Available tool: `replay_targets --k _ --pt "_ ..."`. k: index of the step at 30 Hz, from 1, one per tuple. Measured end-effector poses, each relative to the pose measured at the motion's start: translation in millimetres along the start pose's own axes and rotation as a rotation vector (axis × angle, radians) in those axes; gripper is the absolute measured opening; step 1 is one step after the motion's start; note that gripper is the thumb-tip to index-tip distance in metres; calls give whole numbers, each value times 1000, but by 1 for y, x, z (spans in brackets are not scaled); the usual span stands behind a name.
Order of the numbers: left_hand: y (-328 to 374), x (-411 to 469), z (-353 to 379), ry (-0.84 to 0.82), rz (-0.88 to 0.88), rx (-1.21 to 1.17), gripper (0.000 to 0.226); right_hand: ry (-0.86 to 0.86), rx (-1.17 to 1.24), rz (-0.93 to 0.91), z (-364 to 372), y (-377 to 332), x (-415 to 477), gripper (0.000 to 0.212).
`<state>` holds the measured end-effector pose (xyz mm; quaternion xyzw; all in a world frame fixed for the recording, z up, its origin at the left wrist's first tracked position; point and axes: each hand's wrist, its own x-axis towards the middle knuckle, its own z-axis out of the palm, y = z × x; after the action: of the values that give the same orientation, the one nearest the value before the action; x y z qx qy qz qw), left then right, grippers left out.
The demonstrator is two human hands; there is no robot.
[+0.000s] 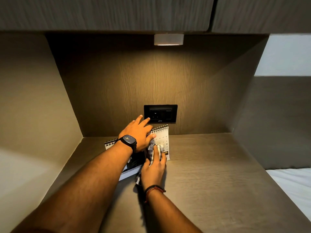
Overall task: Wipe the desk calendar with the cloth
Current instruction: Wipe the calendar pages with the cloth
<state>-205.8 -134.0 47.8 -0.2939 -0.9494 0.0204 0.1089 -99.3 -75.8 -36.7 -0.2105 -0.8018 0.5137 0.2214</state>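
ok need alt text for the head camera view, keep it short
A person's right hand presses a checked cloth against the page of a spiral-bound desk calendar while the left hand, wearing a dark watch, steadies its top edge. It stands on a wooden desk under a lit lamp, below a black wall socket.

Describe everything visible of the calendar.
The calendar is a white desk type with black spiral binding along its top edge, standing tent-like on the wooden shelf below the socket. Its right page shows a faint date grid and a dark strip with yellow near the bottom. The left hand steadies its top; the right hand presses a checked cloth against its front. Arms hide its middle.
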Motion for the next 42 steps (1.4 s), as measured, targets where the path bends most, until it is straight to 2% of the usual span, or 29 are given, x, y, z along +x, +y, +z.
replay_targets --k 3,9,13,19,25,30,33,37,42 --pt "1 0 0 -2 -1 -1 54 17 -74 51 -4 4 10 58" --pt "0 0 -1 -5 -4 0 54 -55 -226 -62 0 12 3 66" --pt "1 -1 -2 -7 -5 -6 54 -18 -216 33 -9 10 13 66" --pt "1 -1 -4 -17 -6 -6 53 -60 -213 -134 0 -1 1 68" --pt "2 -4 -5 -2 -2 2 54 -33 -118 100 -7 3 10 63" --pt "1 -2 -5 2 5 18 56 -109 -124 -56 -3 1 -3 61" --pt "0 -1 -5 -8 22 52 62 -156 -149 -110 -13 10 -1 59" --pt "1 -3 -8 -30 7 96 80 -115 -219 -160 -48 15 16 57" --pt "23 -13 -16 120 -35 123 91 -59 -367 -159 -117 29 44 63"
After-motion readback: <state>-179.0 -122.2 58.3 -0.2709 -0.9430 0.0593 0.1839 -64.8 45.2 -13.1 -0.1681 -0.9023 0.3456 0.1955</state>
